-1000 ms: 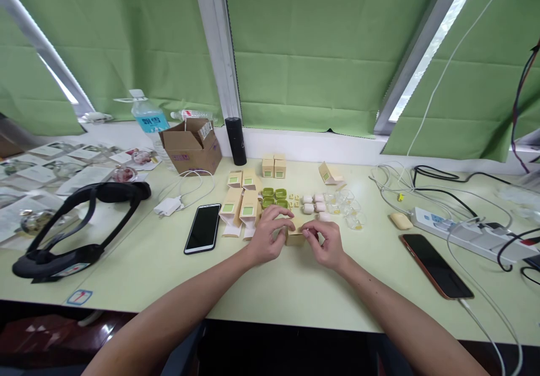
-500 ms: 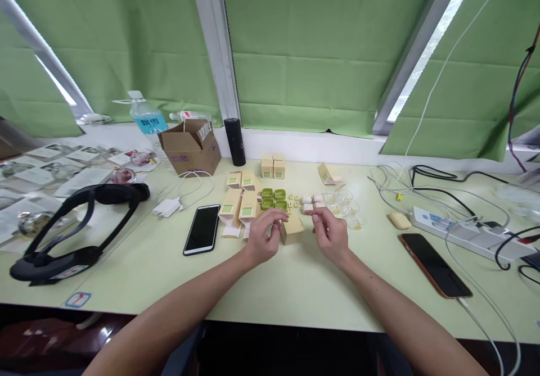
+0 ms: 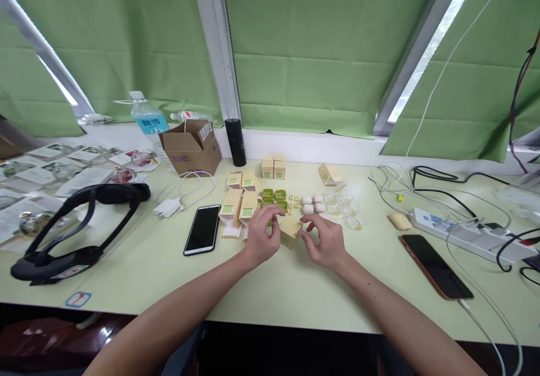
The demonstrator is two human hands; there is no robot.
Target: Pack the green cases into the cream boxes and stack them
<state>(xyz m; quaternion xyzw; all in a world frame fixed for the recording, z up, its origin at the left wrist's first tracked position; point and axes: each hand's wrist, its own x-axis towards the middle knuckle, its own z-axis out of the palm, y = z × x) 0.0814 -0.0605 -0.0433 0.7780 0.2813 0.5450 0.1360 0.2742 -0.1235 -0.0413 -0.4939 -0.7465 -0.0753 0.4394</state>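
Note:
A small tan cardboard box (image 3: 290, 231) sits on the table between my two hands, turned slightly at an angle. My left hand (image 3: 262, 234) is curled at its left side, the index finger reaching over the top edge and the thumb by its side. On the opposite side, the thumb and index finger of my right hand (image 3: 325, 241) meet the box's right edge. Just behind are green square cups (image 3: 280, 195), partly covered by my left hand, and tiny yellow pieces (image 3: 290, 204). White cylindrical pieces (image 3: 307, 208) and clear plastic pieces (image 3: 353, 223) lie behind my right hand.
Several tan boxes (image 3: 232, 203) stand left of the cups, with two more boxes (image 3: 273, 167) behind. A black phone (image 3: 202, 230) and a headset (image 3: 80, 196) lie left. Right are another phone (image 3: 436, 266), a power strip (image 3: 459, 232) and loose cables. A brown carton (image 3: 189, 151) stands behind.
My right hand has moved left and down to the small box, which has turned a little. My left hand has shifted only slightly.

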